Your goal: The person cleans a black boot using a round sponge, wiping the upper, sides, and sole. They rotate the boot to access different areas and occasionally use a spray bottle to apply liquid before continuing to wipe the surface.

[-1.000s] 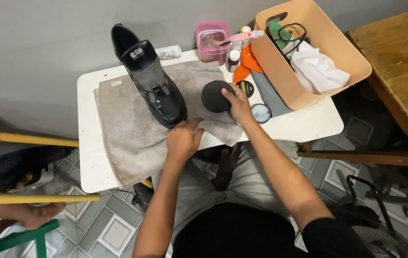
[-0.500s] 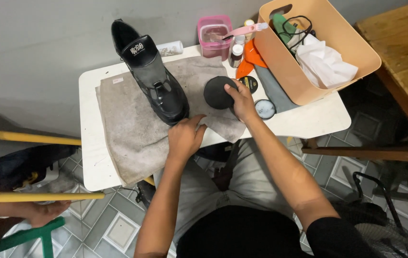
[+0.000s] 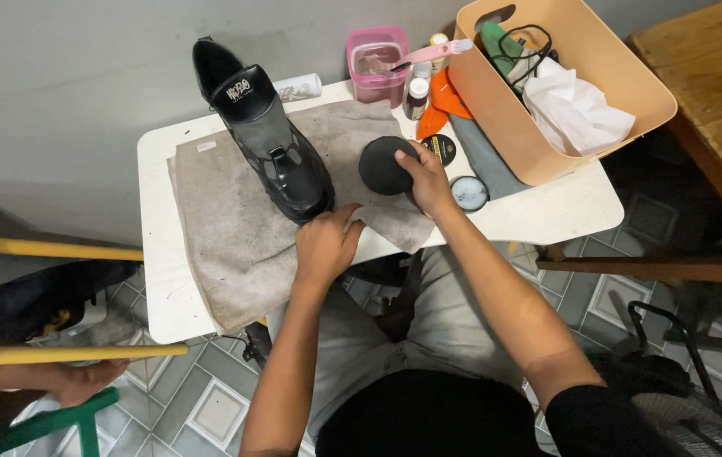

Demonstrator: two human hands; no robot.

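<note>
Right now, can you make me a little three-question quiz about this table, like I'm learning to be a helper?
1. True or false: the black shoe stands on the grey towel.
2. Which of the hands touches the round black pad? A) left hand B) right hand C) neither
3. Fill in: the white cloth lies inside the peach-coloured ____.

Key
1. True.
2. B: the right hand rests on the pad's edge, while the left hand lies on the towel by the shoe's toe.
3. Basket.
</note>
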